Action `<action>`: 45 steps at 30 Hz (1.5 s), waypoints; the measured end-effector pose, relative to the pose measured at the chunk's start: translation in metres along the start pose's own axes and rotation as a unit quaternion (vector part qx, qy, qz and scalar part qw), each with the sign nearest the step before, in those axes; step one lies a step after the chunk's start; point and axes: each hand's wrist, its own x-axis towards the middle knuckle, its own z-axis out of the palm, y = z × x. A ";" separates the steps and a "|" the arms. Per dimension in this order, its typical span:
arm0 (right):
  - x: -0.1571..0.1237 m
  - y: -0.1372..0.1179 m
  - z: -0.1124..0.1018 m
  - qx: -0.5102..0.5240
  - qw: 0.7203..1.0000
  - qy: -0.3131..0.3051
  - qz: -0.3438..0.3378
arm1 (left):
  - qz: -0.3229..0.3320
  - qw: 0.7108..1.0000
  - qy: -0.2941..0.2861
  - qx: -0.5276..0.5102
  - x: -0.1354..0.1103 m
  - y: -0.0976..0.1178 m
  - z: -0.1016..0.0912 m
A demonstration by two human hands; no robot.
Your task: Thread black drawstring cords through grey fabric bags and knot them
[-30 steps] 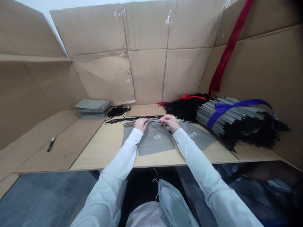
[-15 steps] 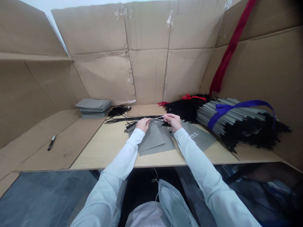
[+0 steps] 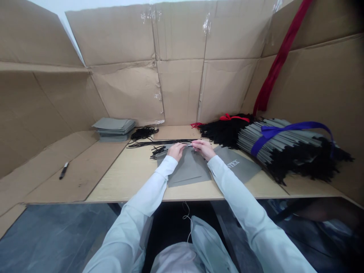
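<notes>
Marker pen point(image 3: 64, 170) is lying on the cardboard sheet at far left, well apart from the hands. Stack of flat grey fabric bags point(image 3: 113, 129) is sitting farther along that sheet, near the back corner of the wooden table point(image 3: 127, 182), with a coil of black cord point(image 3: 144, 133) just beside it. Long black cord point(image 3: 159, 143) is running along the table toward the hands, and a small tangle of cord ends point(image 3: 158, 152) is lying just beside the left hand point(image 3: 176, 151). Left hand is curled on the top edge of the grey bag point(image 3: 189, 170), which is lying flat at mid-table; whether it is gripping anything I cannot tell. Right hand point(image 3: 203, 148) is nearly closed, thumb and fingers pinching a thin pale-tipped piece point(image 3: 190, 144), too small to identify, close to the left hand. Second grey bag point(image 3: 236, 165), printed "NTEX", is lying to the right of the right forearm. Black cord mass with red tie point(image 3: 224, 131) is resting behind it, beside a large bundle of grey bags point(image 3: 273, 142) bound with blue ribbon. Red strap point(image 3: 277, 64) is hanging down the cardboard wall.
</notes>
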 end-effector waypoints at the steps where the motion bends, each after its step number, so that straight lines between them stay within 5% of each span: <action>1: -0.001 0.000 0.001 -0.008 1.000 -0.005 -0.010 | 0.006 1.000 0.007 -0.006 0.000 -0.001 0.001; 9: -0.006 0.000 0.012 -0.079 0.982 -0.108 -0.130 | 0.040 0.996 0.039 -0.063 0.003 0.004 0.000; 12: -0.003 0.001 0.008 -0.087 0.988 -0.047 -0.117 | -0.005 0.996 0.060 -0.070 0.010 -0.006 -0.015; 15: 0.002 -0.001 -0.003 -0.056 0.993 0.041 -0.091 | -0.151 0.977 0.102 -0.115 0.013 -0.033 -0.036; 17: 0.006 -0.004 -0.011 -0.019 0.993 0.089 -0.081 | -0.242 0.954 0.050 -0.167 0.011 -0.051 -0.047; 21: 0.009 -0.006 -0.021 0.016 0.988 0.135 -0.067 | -0.284 0.927 -0.083 -0.232 0.006 -0.064 -0.053; 26: 0.009 -0.005 -0.023 0.010 0.987 0.145 -0.065 | -0.298 0.903 -0.043 -0.306 0.010 -0.055 -0.048; 33: 0.008 -0.008 -0.025 0.001 0.987 0.146 -0.066 | -0.376 0.834 -0.031 -0.404 0.010 -0.059 -0.042; 40: 0.008 -0.005 -0.022 0.016 0.990 0.121 -0.068 | -0.528 0.677 -0.006 -0.513 0.012 -0.051 -0.044; 45: 0.007 -0.005 -0.021 0.011 0.989 0.132 -0.066 | -0.544 0.647 0.004 -0.535 0.011 -0.054 -0.041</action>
